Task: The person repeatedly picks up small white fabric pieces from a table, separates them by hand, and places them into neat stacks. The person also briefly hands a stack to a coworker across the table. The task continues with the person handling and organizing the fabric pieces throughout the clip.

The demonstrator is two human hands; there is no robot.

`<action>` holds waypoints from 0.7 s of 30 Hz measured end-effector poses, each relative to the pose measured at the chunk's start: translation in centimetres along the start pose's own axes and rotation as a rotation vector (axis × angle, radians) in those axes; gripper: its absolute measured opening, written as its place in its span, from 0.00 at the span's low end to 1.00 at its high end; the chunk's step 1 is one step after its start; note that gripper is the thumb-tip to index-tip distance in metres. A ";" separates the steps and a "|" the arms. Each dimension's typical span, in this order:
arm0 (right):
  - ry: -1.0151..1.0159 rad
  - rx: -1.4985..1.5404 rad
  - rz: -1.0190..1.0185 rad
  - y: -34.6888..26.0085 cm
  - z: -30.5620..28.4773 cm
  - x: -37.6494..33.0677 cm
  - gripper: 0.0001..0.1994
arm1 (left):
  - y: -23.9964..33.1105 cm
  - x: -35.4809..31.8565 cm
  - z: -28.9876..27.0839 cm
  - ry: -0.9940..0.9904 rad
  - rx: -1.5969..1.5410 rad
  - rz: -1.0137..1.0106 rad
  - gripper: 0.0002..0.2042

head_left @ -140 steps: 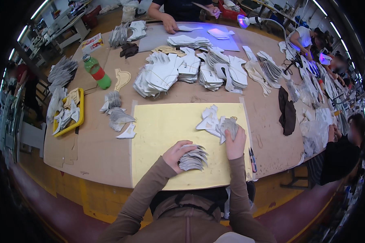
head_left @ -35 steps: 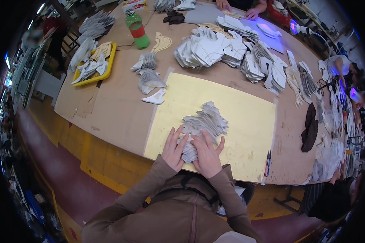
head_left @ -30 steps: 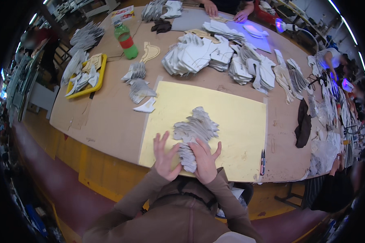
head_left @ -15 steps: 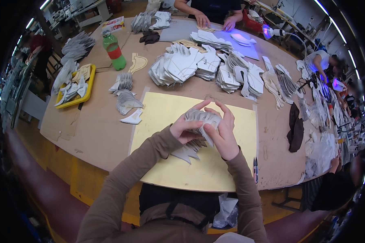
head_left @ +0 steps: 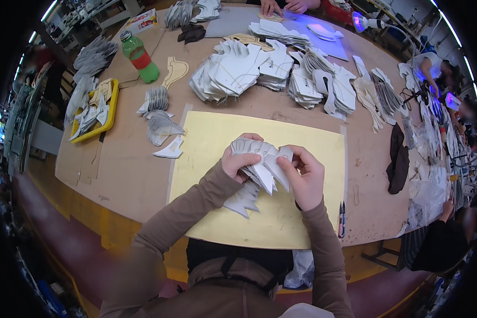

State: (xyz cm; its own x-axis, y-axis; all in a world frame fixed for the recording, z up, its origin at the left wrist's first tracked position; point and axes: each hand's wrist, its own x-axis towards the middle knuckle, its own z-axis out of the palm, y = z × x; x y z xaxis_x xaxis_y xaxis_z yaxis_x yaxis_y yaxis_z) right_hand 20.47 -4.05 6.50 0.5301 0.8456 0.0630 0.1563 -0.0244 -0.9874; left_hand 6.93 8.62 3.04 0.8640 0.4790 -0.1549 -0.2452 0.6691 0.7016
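Note:
My left hand (head_left: pixel 239 163) is closed round a fanned bundle of thin grey-white cut pieces (head_left: pixel 255 153), its thumb lying across them. At the bundle's right side my right hand (head_left: pixel 306 175) pinches one piece (head_left: pixel 284 155) between thumb and fingers, spread a little from the others. Both hands are above a yellow sheet (head_left: pixel 212 127) taped to the table. Below the left hand, on that sheet, lie more pointed grey pieces (head_left: pixel 242 203), partly hidden by the bundle.
Left of the sheet stand small stacks of grey pieces (head_left: pixel 159 127), a yellow tray (head_left: pixel 110 117) and a green bottle (head_left: pixel 141 59). Beyond it are large white stacks (head_left: pixel 222 74). Small snips (head_left: pixel 342 220) and a dark cloth (head_left: pixel 397 161) lie right. A co-worker's hands (head_left: pixel 273 7) are opposite.
My right hand has moved rightward and now draws one piece out from the bundle's edge. The bundle is more fanned out in my left hand. The whole view has shifted slightly.

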 end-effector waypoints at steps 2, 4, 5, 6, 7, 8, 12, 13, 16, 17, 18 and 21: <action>0.008 0.177 0.015 -0.6 0.1 -0.2 0.11 | 0.1 0.0 -0.1 0.016 -0.001 -0.001 0.25; -0.022 0.291 0.063 -1.3 0.1 -0.3 0.12 | 0.5 -0.1 0.2 -0.006 0.007 -0.034 0.25; -0.037 0.350 0.086 -1.5 0.1 -0.4 0.13 | 0.7 -0.1 0.4 -0.018 0.013 -0.050 0.25; -0.024 0.315 0.047 -1.3 0.2 -0.4 0.13 | 0.8 -0.1 0.3 -0.043 0.003 -0.071 0.27; -0.011 0.279 0.008 -0.8 0.5 -0.2 0.13 | 0.9 -0.1 0.3 -0.069 -0.007 -0.093 0.30; 0.001 0.244 -0.032 -0.5 0.7 0.0 0.14 | 1.0 -0.1 0.2 -0.094 -0.016 -0.113 0.32; 0.048 0.145 -0.043 -0.1 0.2 0.2 0.14 | 0.5 0.2 -0.4 -0.286 0.093 0.067 0.43; 0.042 0.117 -0.037 0.0 0.0 0.1 0.14 | 0.3 0.2 -0.7 -0.291 0.215 0.156 0.45; 0.024 0.125 -0.064 0.6 -0.2 0.2 0.14 | 0.1 0.3 -0.7 -0.231 0.267 0.214 0.46; 0.011 0.144 -0.078 0.6 0.0 0.2 0.14 | 0.0 0.2 -0.7 -0.191 0.232 0.199 0.45; 0.018 0.152 -0.089 0.6 0.1 0.2 0.14 | 0.1 0.2 -0.6 -0.171 0.156 0.167 0.45; 0.029 0.187 -0.093 0.6 0.5 0.1 0.15 | 0.6 -0.1 0.0 -0.102 -0.030 0.102 0.42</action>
State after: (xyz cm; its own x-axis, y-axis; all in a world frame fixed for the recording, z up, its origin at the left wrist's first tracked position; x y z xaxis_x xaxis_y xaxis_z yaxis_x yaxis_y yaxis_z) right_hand 20.15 -3.73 5.82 0.5449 0.8238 0.1563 0.0498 0.1542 -0.9868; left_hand 6.73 8.96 3.45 0.8737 0.4863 -0.0108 -0.3460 0.6370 0.6889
